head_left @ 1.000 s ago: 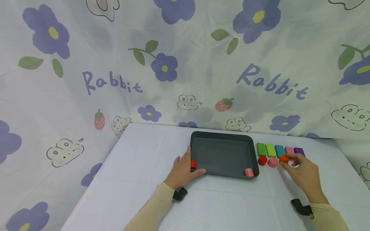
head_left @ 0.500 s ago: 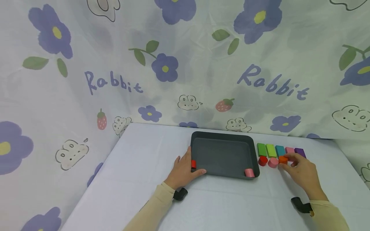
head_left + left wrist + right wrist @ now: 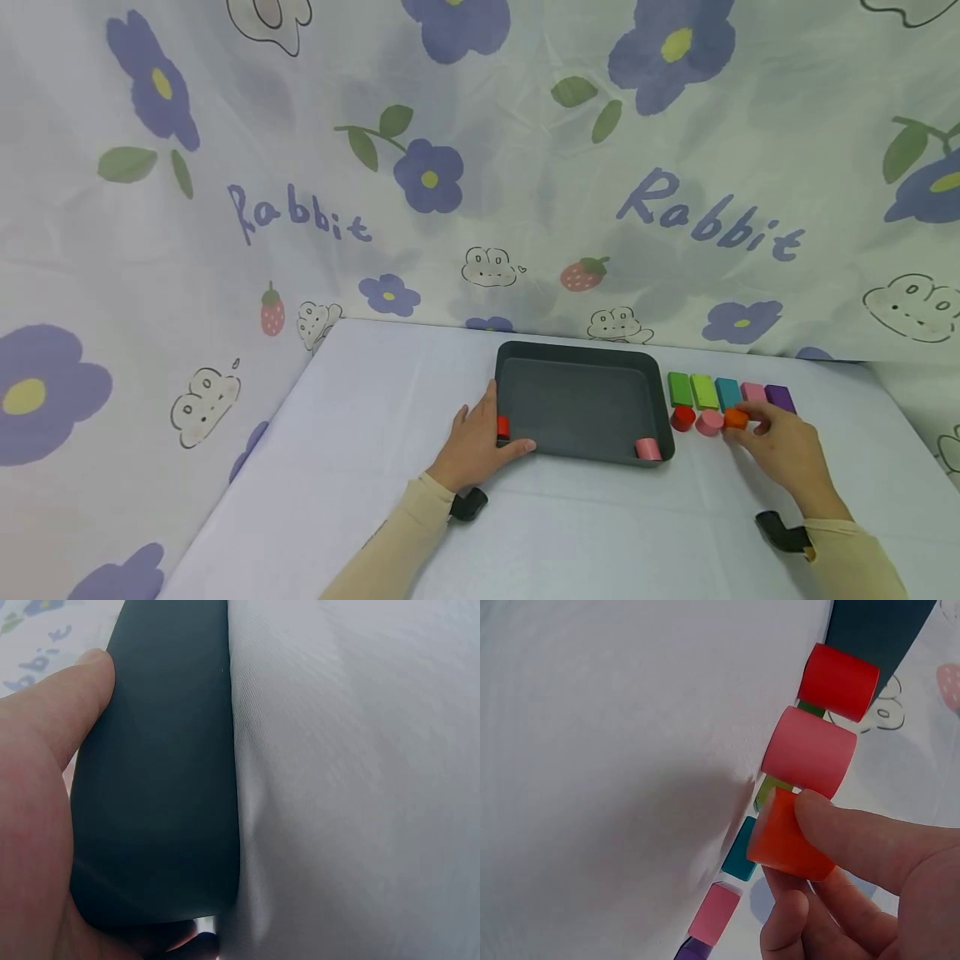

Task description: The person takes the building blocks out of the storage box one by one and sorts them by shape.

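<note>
My left hand rests on the near left corner of a dark grey tray, fingers straight along its side and thumb over the front rim. In the left wrist view, the thumb lies on the edge of the tray wall. My right hand pinches an orange cylinder between thumb and fingers, tilted, at the right end of a short row. Beside it are a pink cylinder and a red cylinder.
Behind the cylinders lie green, lime, teal, pink and purple blocks. Inside the tray, a red piece sits at the near left and a pink cylinder at the near right. A patterned curtain hangs behind.
The orange cylinder has come slightly lower and left, and tipped over in my right fingers. My left hand keeps its place on the tray.
</note>
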A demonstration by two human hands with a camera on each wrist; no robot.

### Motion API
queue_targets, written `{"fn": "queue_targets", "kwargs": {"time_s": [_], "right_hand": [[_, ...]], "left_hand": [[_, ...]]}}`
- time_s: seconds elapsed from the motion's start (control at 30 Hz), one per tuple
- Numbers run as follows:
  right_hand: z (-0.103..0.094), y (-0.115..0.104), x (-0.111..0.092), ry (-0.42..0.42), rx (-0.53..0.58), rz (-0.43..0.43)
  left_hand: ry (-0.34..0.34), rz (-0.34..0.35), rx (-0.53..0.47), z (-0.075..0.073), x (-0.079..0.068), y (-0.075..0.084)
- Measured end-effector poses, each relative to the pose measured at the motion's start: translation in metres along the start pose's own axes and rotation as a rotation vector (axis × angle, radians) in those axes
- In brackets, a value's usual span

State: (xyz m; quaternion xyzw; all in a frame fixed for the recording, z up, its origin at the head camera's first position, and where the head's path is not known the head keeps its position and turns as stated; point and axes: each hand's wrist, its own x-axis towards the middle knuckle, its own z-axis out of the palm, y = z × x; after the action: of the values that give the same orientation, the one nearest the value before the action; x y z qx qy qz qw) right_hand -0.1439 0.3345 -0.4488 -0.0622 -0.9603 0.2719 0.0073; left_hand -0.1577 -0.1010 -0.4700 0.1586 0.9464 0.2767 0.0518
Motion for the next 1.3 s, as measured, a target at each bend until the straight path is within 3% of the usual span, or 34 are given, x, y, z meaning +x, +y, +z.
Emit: {"fn": "queue_targets", "kwargs": {"time_s": [0.63,1.3], "right_hand": [[-0.002,0.003,0.004,-0.055,0.0,0.04],[-0.013,-0.014,-0.011,0.034,-0.002,0.0]], "left_hand": [[-0.01,-0.003,0.005,-0.003,0.0,0.002],[0.003,0.01,-0.003,-0.002,-0.001,0.001]]}}
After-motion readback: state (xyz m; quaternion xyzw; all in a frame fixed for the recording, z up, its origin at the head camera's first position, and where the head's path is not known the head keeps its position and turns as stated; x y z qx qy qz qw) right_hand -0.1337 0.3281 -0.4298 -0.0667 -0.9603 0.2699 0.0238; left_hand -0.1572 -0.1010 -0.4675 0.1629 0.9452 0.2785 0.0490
